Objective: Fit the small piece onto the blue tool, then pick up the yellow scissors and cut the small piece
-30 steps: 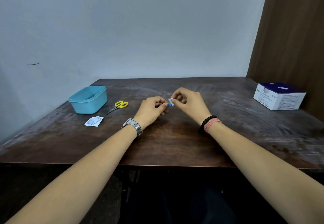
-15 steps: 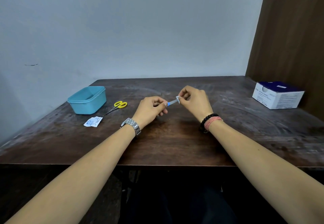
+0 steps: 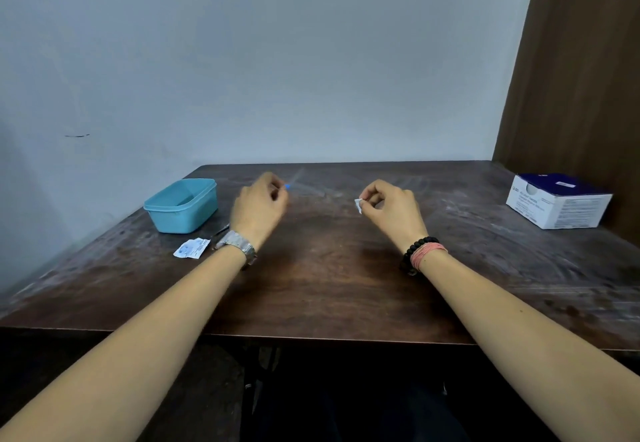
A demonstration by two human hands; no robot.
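Room: a pale blue-grey wall behind, a dark wooden panel at the right.
Bench: dark brown wood [image 3: 329,279], scuffed and streaked with pale marks.
Left hand: the left hand [image 3: 258,207] is raised above the bench, blurred, its fingers curled together around a small item with a blue tip [image 3: 287,186] — only that tip shows past the knuckles. A metal watch [image 3: 237,243] sits on the wrist.
Right hand: the right hand [image 3: 393,207] is held up well apart from the left, thumb and forefinger pinched on a small white scrap [image 3: 358,205]; the other fingers are curled in. A black bead bracelet [image 3: 414,253] and a pink band [image 3: 427,254] circle the wrist.
Tub: a light blue plastic tub [image 3: 181,204] stands open on the bench at the left, near the left hand.
Wrapper: a torn white and blue wrapper [image 3: 191,248] lies flat just in front of the tub, beside the left wrist.
Box: a white and dark blue carton [image 3: 557,201] rests at the far right — close to the wooden panel.
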